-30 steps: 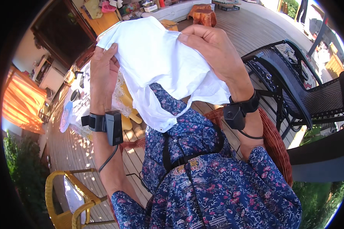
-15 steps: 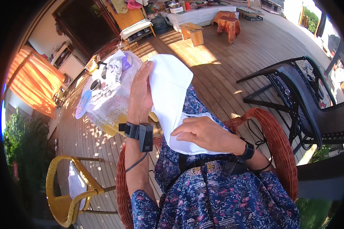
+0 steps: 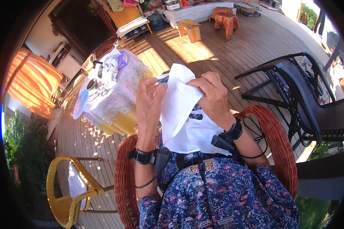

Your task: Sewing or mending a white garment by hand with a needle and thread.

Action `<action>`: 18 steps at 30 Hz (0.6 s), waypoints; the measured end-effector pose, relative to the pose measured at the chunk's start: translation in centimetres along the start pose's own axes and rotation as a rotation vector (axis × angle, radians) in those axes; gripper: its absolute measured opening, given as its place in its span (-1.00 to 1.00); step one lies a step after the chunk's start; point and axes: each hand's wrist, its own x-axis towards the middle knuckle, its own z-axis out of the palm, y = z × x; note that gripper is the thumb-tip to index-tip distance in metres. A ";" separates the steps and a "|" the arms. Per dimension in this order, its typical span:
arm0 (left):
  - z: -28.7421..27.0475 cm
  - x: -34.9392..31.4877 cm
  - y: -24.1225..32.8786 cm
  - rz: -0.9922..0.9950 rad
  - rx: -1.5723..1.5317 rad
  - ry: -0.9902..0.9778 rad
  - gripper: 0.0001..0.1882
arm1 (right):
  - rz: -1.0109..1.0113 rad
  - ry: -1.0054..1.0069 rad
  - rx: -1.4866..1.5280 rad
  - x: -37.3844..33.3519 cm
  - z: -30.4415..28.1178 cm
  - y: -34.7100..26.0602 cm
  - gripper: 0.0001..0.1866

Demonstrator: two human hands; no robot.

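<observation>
A piece of white cloth [image 3: 179, 103] hangs between my two hands, its upper part raised and its lower folds lying over my lap. My right hand [image 3: 214, 97] pinches the cloth near its upper right edge between thumb and fingers. On the other side my left hand [image 3: 151, 105] is closed in a pinch at the upper left edge, where a small white bit of the cloth shows by its fingertips. Whether anything thin is also between the left fingertips is too small to tell. Both wrists wear black straps with small boxes.
I sit in a reddish wicker chair [image 3: 273, 126]. To the left stands a table with a lace cloth [image 3: 120, 97], bearing several small items. A yellow wicker chair [image 3: 51, 191] is at lower left, a black mesh chair [image 3: 294, 87] at right. Wooden stools [image 3: 189, 30] stand farther off.
My right hand has risen from the lower folds to the cloth's upper right edge. My left hand has come lower and turned, now pinching. The cloth's raised top has dropped.
</observation>
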 end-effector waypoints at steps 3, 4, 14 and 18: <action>2.6 -6.0 1.3 0.339 0.725 0.144 -0.43 | 0.161 -0.032 0.043 1.1 -0.8 -1.0 -0.65; 3.5 -7.0 1.2 0.368 0.845 0.108 -0.47 | 0.228 -0.071 0.072 1.6 -1.1 -1.4 -0.66; -4.7 -2.7 1.8 -0.086 -0.259 0.003 -0.83 | 0.445 -0.533 0.170 6.8 -5.0 0.1 -0.78; -5.5 -3.4 0.9 -0.221 -0.274 0.019 -0.78 | 0.919 -0.634 0.959 6.9 -5.7 0.0 -0.84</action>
